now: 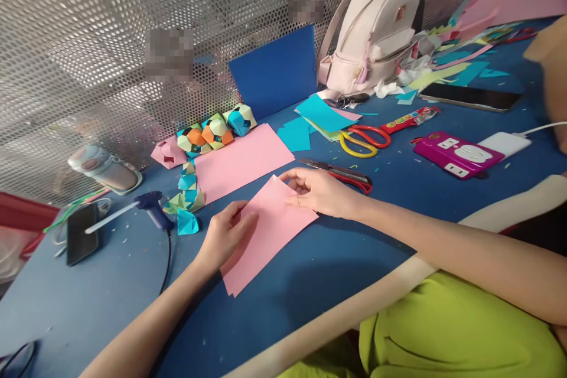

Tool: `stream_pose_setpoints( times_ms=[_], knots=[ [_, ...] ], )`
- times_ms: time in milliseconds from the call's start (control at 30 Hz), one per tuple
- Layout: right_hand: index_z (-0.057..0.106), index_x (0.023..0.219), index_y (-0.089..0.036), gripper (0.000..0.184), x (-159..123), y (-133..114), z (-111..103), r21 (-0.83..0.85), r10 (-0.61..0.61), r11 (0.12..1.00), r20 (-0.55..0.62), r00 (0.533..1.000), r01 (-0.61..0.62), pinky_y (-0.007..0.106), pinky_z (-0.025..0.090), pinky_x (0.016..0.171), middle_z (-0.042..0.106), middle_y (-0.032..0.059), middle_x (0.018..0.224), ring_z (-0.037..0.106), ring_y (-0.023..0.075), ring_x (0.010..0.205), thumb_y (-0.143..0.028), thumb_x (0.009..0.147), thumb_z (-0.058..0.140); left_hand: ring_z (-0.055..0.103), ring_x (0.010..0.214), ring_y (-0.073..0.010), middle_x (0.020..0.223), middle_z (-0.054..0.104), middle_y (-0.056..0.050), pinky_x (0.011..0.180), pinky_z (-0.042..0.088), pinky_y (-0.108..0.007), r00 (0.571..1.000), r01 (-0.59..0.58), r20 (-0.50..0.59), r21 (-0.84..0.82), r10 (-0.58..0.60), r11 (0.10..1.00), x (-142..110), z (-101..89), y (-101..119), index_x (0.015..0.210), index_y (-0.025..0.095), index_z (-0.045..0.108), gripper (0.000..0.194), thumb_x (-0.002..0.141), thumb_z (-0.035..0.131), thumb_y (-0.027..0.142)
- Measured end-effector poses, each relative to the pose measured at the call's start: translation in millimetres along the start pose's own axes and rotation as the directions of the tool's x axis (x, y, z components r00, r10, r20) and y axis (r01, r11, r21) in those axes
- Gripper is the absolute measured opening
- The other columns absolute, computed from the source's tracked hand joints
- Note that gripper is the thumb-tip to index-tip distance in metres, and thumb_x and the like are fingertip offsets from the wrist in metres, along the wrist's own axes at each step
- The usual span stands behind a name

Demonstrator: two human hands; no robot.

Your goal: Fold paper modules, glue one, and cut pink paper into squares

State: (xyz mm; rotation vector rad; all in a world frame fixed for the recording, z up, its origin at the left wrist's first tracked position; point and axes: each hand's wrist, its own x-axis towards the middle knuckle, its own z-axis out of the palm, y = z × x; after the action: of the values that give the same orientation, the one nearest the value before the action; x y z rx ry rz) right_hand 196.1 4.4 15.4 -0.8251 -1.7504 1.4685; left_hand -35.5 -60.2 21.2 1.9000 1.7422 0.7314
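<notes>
A pale backpack (376, 29) stands upright at the back; its contents are hidden. A bottle (101, 169) with a light cap lies on its side at the left, and what is inside cannot be told.

The blue surface (336, 260) has a whitish edge on the near side, and a perforated metal screen (88, 0) rises behind it. A dark blue sheet (279, 71) leans against the screen beside the backpack. Folded paper balls (215, 131) sit in a row near a larger pink sheet (243, 162) that lies flat. A glue gun (153, 211) rests left of them, close to a phone (82, 239). To the right are scissors (384, 140) with red and yellow handles, a box cutter (363, 178) and a purple power strip (443, 150).

The pink paper (270, 227) lies slantwise between the two hands; its near corner shows two edges. The left hand (224, 230) is nearly closed at the paper's left edge, thumb on top. The right hand (321, 192) is narrow, curled at the far corner with thumb and fingertips on the paper.
</notes>
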Motion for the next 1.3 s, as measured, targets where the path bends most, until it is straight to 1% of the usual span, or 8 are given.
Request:
stream_pose_setpoints(
  times_ms=[100, 267, 467, 633, 800, 1033, 1133, 1300],
  knots=[
    [0.06, 0.103, -0.015, 0.034, -1.2, -4.3, 0.6, 0.019, -0.006, 1.0, -0.02, 1.0, 0.006, 0.024, 0.047, 0.062, 0.064, -0.0005, 0.078, 0.06, 0.0121, 0.07, -0.016, 0.069, 0.066, 0.053, 0.063, -0.014, 0.066, 0.06, 0.0, 0.059, 0.042, -0.024, 1.0, 0.0, 0.026, -0.006, 0.001, 1.0, -1.1, -4.0, 6.8, 0.077, 0.017, 0.064, 0.035, 0.086, 0.049, 0.047],
    [0.065, 0.083, -0.015, 0.017, -2.5, -6.5, 1.3, 0.018, 0.013, 1.0, -0.024, 1.0, -0.013, 0.025, 0.046, 0.063, 0.065, 0.0007, 0.076, 0.058, 0.012, 0.068, -0.027, 0.071, 0.067, 0.045, 0.056, -0.0116, 0.057, 0.053, 0.002, 0.053, 0.035, -0.022, 1.0, -0.015, 0.025, -0.085, 0.018, 0.996, -4.5, -7.7, 14.4, 0.065, 0.017, 0.058, 0.032, 0.084, 0.052, 0.043],
    [0.066, 0.079, -0.016, 0.021, -2.3, -4.7, -1.8, -0.009, 0.045, 0.999, -0.037, 0.998, -0.045, 0.025, 0.045, 0.061, 0.065, -0.0001, 0.073, 0.058, 0.012, 0.066, -0.036, 0.074, 0.067, 0.038, 0.054, -0.0107, 0.056, 0.046, 0.003, 0.05, 0.03, -0.021, 0.998, 0.064, 0.019, -0.219, -0.061, 0.974, -1.9, -11.6, 9.3, 0.062, 0.017, 0.059, 0.031, 0.077, 0.062, 0.044],
    [0.063, 0.068, -0.015, 0.022, -1.8, -6.2, -5.6, -0.048, 0.157, 0.986, -0.008, 0.988, -0.157, 0.021, 0.043, 0.046, 0.06, -0.0031, 0.056, 0.053, 0.0085, 0.048, -0.035, 0.07, 0.072, 0.04, 0.055, -0.0105, 0.059, 0.05, 0.002, 0.05, 0.029, -0.021, 0.991, 0.131, 0.003, -0.253, -0.134, 0.959, 0.5, -13.9, 4.3, 0.066, 0.016, 0.062, 0.033, 0.078, 0.062, 0.048],
    [0.067, 0.079, -0.012, 0.016, 2.9, -6.7, -11.0, 0.067, 0.273, 0.96, 0.015, 0.962, -0.273, 0.023, 0.051, 0.047, 0.066, 0.001, 0.056, 0.062, 0.0122, 0.049, -0.028, 0.076, 0.07, 0.035, 0.052, -0.0085, 0.056, 0.044, 0.003, 0.047, 0.024, -0.021, 0.976, 0.212, 0.02, -0.317, -0.218, 0.924, 2.3, -14.8, 2.7, 0.061, 0.016, 0.056, 0.04, 0.074, 0.065, 0.053],
    [0.066, 0.078, -0.012, 0.016, 7.1, -1.6, -20.9, 0.147, 0.17, 0.977, -0.108, 0.98, -0.153, 0.021, 0.051, 0.047, 0.064, 0.0006, 0.057, 0.061, 0.0104, 0.052, -0.026, 0.076, 0.072, 0.03, 0.05, -0.0067, 0.055, 0.039, 0.004, 0.046, 0.02, -0.02, 0.957, 0.278, 0.039, -0.42, -0.289, 0.864, 4.9, -14.4, -1.4, 0.062, 0.015, 0.054, 0.044, 0.069, 0.069, 0.056],
    [0.065, 0.081, -0.013, 0.014, 5.6, -3.4, -18.2, 0.152, 0.199, 0.97, -0.056, 0.978, -0.189, 0.02, 0.051, 0.048, 0.065, 0.0008, 0.062, 0.062, 0.0104, 0.056, -0.025, 0.077, 0.07, 0.03, 0.049, -0.0062, 0.055, 0.038, 0.005, 0.045, 0.019, -0.019, 0.954, 0.286, 0.046, -0.447, -0.298, 0.848, 4.6, -13.8, 0.6, 0.062, 0.015, 0.054, 0.044, 0.069, 0.07, 0.056],
    [0.06, 0.066, -0.012, 0.019, 5.0, -6.8, -13.6, 0.092, 0.281, 0.955, 0.017, 0.96, -0.281, 0.021, 0.051, 0.047, 0.066, 0.0025, 0.061, 0.062, 0.0104, 0.05, -0.02, 0.082, 0.066, 0.027, 0.046, -0.0048, 0.052, 0.037, 0.006, 0.042, 0.018, -0.019, 0.951, 0.291, 0.052, -0.482, -0.305, 0.826, 5.1, -13.8, 4.0, 0.06, 0.015, 0.054, 0.044, 0.066, 0.073, 0.054]
  ],
)
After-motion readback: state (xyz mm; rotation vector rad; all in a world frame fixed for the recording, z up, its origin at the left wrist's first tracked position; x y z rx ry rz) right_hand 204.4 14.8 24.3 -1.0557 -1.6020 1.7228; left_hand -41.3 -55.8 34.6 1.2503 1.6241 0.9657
